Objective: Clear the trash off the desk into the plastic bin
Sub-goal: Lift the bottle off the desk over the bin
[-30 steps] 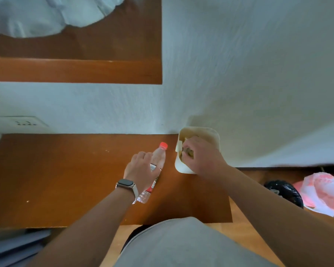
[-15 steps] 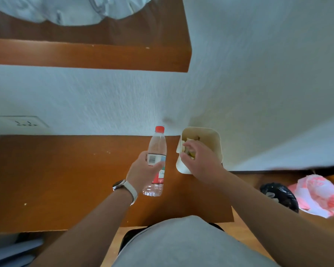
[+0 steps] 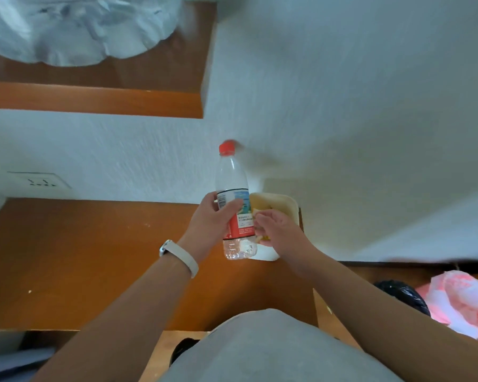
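- The left hand (image 3: 210,219) is wrapped round the middle of a clear plastic bottle (image 3: 233,188), thumb across the label. The bottle stands roughly upright in that grip, red cap (image 3: 226,148) on top, and looks to be lifted clear of the brown tabletop (image 3: 94,257).
- A pale watch band (image 3: 181,259) sits on the left wrist.
- The right hand (image 3: 279,228) is over a cream takeaway box (image 3: 286,206), fingers curled down at its left rim. The bottle covers the fingertips, so I cannot tell whether it actually has hold of the box or of the yellowish scraps inside.
- The box sits at the far right corner of the tabletop, up against the white wall, just beside the bottle.
- Off the right end of the tabletop and lower down is the bin (image 3: 400,295) with a glossy black liner. A pink-and-white plastic bag (image 3: 464,301) lies right beside it.
- Neither bottle nor box is at the bin — both are well apart from it.
- A wall socket (image 3: 39,181) sits above the tabletop's far left edge.
- Higher up, a wooden shelf (image 3: 94,99) carries a crumpled white bag (image 3: 80,28).
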A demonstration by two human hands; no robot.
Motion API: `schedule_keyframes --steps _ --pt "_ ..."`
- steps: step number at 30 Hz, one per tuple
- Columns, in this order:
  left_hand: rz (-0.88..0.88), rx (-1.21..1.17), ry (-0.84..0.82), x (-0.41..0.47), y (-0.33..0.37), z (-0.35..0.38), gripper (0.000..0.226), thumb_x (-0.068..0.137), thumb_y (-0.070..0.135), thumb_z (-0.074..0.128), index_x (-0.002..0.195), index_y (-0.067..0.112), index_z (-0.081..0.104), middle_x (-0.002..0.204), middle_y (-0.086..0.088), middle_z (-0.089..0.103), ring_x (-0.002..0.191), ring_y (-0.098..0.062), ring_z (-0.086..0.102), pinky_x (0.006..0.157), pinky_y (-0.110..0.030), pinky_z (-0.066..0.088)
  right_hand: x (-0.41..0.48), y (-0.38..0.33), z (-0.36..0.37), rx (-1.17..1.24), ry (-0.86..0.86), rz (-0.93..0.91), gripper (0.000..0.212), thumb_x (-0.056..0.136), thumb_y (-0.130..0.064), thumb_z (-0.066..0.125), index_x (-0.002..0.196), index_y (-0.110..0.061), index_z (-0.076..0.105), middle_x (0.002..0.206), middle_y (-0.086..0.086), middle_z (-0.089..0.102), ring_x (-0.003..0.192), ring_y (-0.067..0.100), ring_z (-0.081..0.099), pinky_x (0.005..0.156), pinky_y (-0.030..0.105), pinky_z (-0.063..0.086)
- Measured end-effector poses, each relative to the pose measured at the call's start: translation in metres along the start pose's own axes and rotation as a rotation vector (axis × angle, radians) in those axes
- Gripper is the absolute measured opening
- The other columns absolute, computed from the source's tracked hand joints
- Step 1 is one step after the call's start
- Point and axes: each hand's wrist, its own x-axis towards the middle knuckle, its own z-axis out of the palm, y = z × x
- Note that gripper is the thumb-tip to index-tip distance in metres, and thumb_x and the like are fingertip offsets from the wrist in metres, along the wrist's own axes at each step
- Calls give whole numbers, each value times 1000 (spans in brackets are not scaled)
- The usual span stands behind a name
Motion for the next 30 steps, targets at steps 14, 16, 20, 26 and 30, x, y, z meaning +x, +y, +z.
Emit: schedule_keyframes --steps 14,16,20,26,30 --pt "255 107 20 -14 28 72 46 88 26 67 128 28 43 116 6 62 104 -14 63 85 -36 57 2 11 -70 86 -27 39 19 91 -45 58 100 -31 65 103 -7 72 98 12 68 92 41 55" --pt "268 154 20 -13 29 78 50 87 24 68 129 25 42 118 5 60 106 -14 61 87 -38 56 5 10 -76 96 -7 38 15 90 -40 58 97 -29 65 101 -4 72 99 14 67 93 42 54" --pt "290 242 26 -6 32 86 54 86 19 68 131 24 38 122 3 54 110 -15 56 91 -36 54 6 5 -86 79 -20 20 14 96 -36 53 103 -25 58 107 -5 66 106 14 62 96 38 51" --pt "306 258 48 12 32 85 52 82 16 72 122 28 41 110 12 55 101 -1 54 80 -19 47 17 -3 -90 8 -19 -40 16 95 -39 48 98 -26 57 114 6 65 109 21 60 97 43 50" --pt "290 364 -2 25 21 84 55 80 17 76 123 23 42 111 9 53 104 -9 54 81 -23 51 26 -6 -89 8 -9 -3 16 95 -40 49 94 -27 58 114 9 64 108 23 61 97 44 51"
